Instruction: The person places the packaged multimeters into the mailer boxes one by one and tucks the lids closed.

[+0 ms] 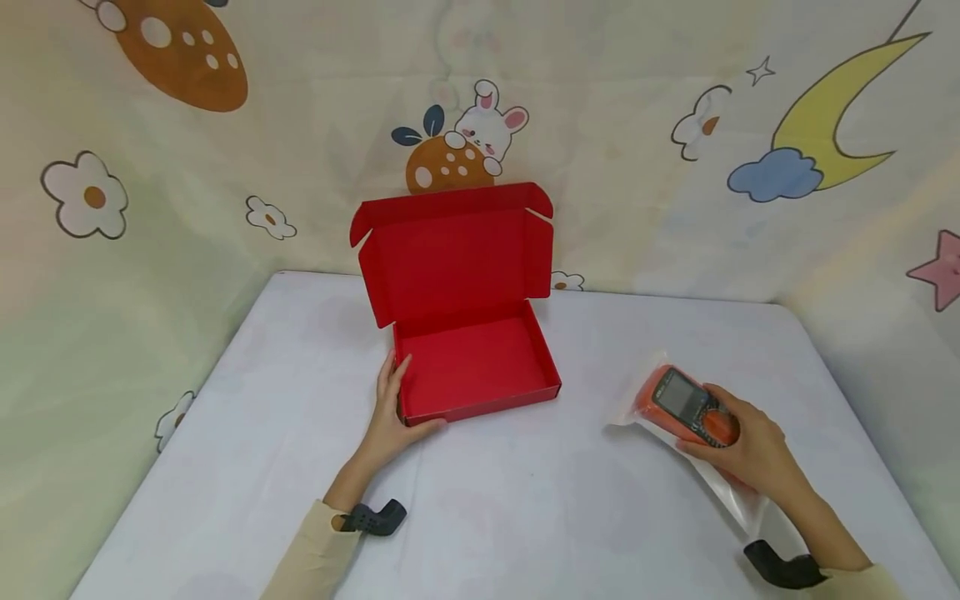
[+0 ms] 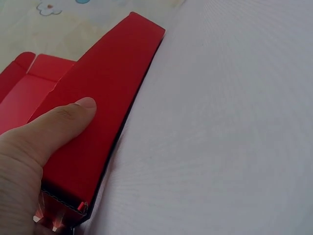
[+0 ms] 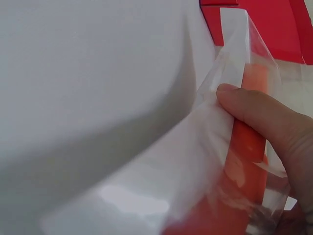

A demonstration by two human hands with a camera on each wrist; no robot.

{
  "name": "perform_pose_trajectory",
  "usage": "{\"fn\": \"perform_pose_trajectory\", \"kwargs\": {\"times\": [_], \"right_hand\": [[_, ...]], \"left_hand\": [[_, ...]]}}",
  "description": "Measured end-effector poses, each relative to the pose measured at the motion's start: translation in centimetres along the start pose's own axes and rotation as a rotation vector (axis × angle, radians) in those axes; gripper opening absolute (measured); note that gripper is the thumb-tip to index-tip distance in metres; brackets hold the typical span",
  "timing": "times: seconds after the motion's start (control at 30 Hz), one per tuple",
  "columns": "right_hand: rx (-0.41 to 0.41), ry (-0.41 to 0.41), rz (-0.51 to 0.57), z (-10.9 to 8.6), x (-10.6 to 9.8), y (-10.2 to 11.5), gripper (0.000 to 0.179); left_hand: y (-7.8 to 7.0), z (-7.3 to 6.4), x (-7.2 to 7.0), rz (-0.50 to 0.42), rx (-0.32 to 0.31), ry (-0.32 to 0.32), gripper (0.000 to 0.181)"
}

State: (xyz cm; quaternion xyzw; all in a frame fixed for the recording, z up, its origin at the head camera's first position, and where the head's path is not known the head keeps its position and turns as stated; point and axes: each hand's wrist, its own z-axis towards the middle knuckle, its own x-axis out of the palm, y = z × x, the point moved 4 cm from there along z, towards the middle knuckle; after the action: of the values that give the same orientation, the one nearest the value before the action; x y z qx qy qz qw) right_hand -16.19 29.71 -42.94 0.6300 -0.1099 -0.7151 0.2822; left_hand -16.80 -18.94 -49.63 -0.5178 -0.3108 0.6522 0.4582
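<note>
A red cardboard box point(image 1: 480, 362) stands on the table with its lid point(image 1: 457, 262) raised at the back and nothing inside. My left hand point(image 1: 392, 427) grips its front left corner. The thumb point(image 2: 68, 120) lies on the front wall, while the other fingers reach over the left wall in the head view. To the right, my right hand point(image 1: 761, 450) holds an orange multimeter point(image 1: 678, 395) with a dark screen, wrapped in a clear plastic bag point(image 1: 628, 410). In the right wrist view the thumb presses the bag against the multimeter's orange side point(image 3: 249, 142).
A white-covered table point(image 1: 525, 508) lies under both hands. Behind it hangs a cream cloth backdrop point(image 1: 615, 167) printed with flowers, a rabbit and a moon. The raised lid stands close to this backdrop. Each wrist wears a black strap-on camera mount point(image 1: 375, 518).
</note>
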Motion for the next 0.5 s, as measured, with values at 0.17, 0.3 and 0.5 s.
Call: {"fn": "perform_pose_trajectory", "kwargs": {"times": [0.17, 0.3, 0.5], "right_hand": [[0.026, 0.008, -0.005, 0.6, -0.3, 0.2, 0.092], [0.04, 0.021, -0.002, 1.2, -0.4, 0.7, 0.092], [0.059, 0.052, 0.013, 1.9, -0.5, 1.5, 0.092]], "left_hand": [[-0.2, 0.0, 0.1, -0.014, 0.007, -0.001, 0.106], [-0.1, -0.1, 0.0, -0.006, 0.003, 0.003, 0.106], [-0.2, 0.0, 0.0, -0.005, 0.013, 0.006, 0.105]]}}
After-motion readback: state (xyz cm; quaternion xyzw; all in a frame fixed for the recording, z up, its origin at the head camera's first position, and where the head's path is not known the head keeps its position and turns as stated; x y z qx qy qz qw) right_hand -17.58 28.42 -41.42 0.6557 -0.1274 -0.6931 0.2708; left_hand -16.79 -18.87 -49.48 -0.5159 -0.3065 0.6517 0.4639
